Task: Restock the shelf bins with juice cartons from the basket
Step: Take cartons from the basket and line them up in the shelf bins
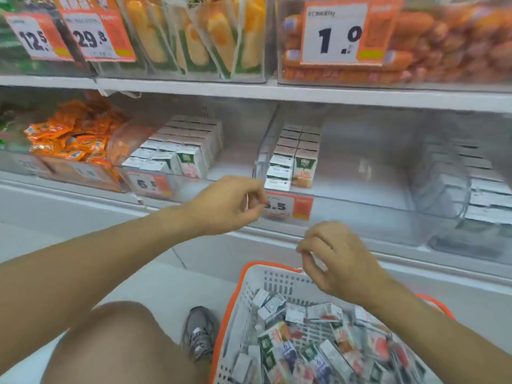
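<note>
- The basket (249, 289) is white plastic with holes in its walls and an orange rim. It sits on the floor at the bottom right.
- Many small cartons (302, 347) lie in a loose heap inside it. They are boxy, with flat sides and sharp corners.
- The left hand (230, 206) hangs in front of the shelf (194, 92). Its fingers (256, 202) are curled loosely and the tips come close together; it may pinch something thin and white, but I cannot tell.
- The right hand (336, 259) hangs just above the far rim of the basket. Its fingers are curled too, and I cannot tell if they hold anything.
- The middle bin (360, 206) is clear, smooth plastic. Two neat rows of cartons (293, 159) stand at its left side. The rest of the bin is open room, wide and bare.
- The bin to the left (177, 187) holds more cartons in tight rows, with bare room on its right side.
- A bin at the far right (443, 189) is turned at a slant and holds stacked cartons.
- Crinkly orange packets (72, 134) fill a bin on the left.
- Price tags (288, 206) hang on the bin fronts.
- A bare knee (110, 342) and a grey shoe (198, 333) are beside the basket.
</note>
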The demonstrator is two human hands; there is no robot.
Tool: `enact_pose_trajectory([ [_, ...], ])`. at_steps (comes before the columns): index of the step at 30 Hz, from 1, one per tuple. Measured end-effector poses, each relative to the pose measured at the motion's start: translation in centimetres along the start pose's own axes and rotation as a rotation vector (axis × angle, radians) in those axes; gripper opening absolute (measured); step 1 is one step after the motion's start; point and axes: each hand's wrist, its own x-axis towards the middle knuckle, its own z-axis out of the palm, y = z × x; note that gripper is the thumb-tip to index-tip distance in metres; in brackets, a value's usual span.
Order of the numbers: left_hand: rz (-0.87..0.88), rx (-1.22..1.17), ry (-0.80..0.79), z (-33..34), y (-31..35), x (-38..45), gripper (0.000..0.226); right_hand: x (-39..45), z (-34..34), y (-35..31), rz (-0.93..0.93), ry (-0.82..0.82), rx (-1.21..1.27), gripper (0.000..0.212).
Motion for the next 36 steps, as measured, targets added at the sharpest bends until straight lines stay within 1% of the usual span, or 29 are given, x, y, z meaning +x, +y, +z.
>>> enact_pose_trajectory([
  [2, 0.058, 0.015, -0.207, 4.1, 1.7, -0.2, 0.005, -4.0, 1.0, 0.5, 0.086, -0.248, 0.020, 0.015],
  [4, 0.074, 0.055, -0.405, 9.3, 2.1, -0.5, 0.010, -8.1, 1.8, 0.9, 0.246, -0.444, 0.035, 0.015],
  [6, -0.019, 0.073, -0.580, 14.8, 1.4, -0.9, 0.019, -11.9, 2.3, 1.1, 0.451, -0.562, 0.048, 0.017],
  [7, -0.086, 0.066, -0.621, 17.4, 0.8, -1.2, 0.022, -13.5, 2.5, 1.2, 0.555, -0.612, 0.062, 0.018],
  [8, -0.151, 0.039, -0.625, 19.8, 0.1, -1.8, 0.023, -15.0, 2.6, 1.2, 0.656, -0.658, 0.085, 0.020],
  [10, -0.293, -0.043, -0.571, 23.8, -1.4, -3.3, 0.025, -17.4, 3.0, 1.4, 0.815, -0.733, 0.126, 0.022],
  [11, -0.372, -0.065, -0.540, 25.4, -2.1, -4.2, 0.028, -18.5, 3.3, 1.6, 0.860, -0.757, 0.142, 0.021],
  [13, -0.509, -0.053, -0.485, 27.9, -3.5, -6.3, 0.041, -20.2, 4.0, 1.9, 0.911, -0.779, 0.168, 0.020],
  [15, -0.610, -0.012, -0.435, 29.8, -4.6, -8.1, 0.056, -21.3, 4.9, 2.3, 0.920, -0.794, 0.162, 0.018],
  [17, -0.684, 0.012, -0.383, 31.1, -5.3, -9.0, 0.065, -21.7, 5.9, 2.8, 0.859, -0.805, 0.112, 0.017],
  [19, -0.742, 0.032, -0.340, 32.0, -5.8, -9.1, 0.063, -21.8, 7.0, 3.3, 0.787, -0.809, 0.082, 0.020],
  [21, -0.779, 0.076, -0.324, 32.9, -6.1, -8.7, 0.060, -21.5, 8.3, 3.7, 0.772, -0.790, 0.077, 0.027],
  [23, -0.758, 0.153, -0.349, 33.5, -6.1, -8.3, 0.060, -21.3, 9.5, 4.1, 0.771, -0.793, 0.067, 0.034],
  [24, -0.736, 0.191, -0.368, 33.8, -6.1, -8.3, 0.060, -21.2, 10.2, 4.3, 0.763, -0.823, 0.061, 0.039],
  [28, -0.709, 0.242, -0.362, 34.5, -6.5, -8.6, 0.059, -20.9, 12.7, 4.1, 0.693, -1.022, -0.015, 0.058],
  [31, -0.726, 0.244, -0.364, 34.7, -6.6, -8.7, 0.054, -21.3, 14.1, 3.2, 0.706, -1.043, -0.103, 0.068],
  [34, -0.737, 0.252, -0.358, 34.9, -6.2, -9.1, 0.047, -21.9, 14.6, 2.5, 0.663, -1.077, -0.173, 0.057],
  [36, -0.716, 0.278, -0.364, 34.7, -6.0, -9.2, 0.044, -22.0, 14.5, 2.4, 0.682, -1.068, -0.170, 0.049],
])
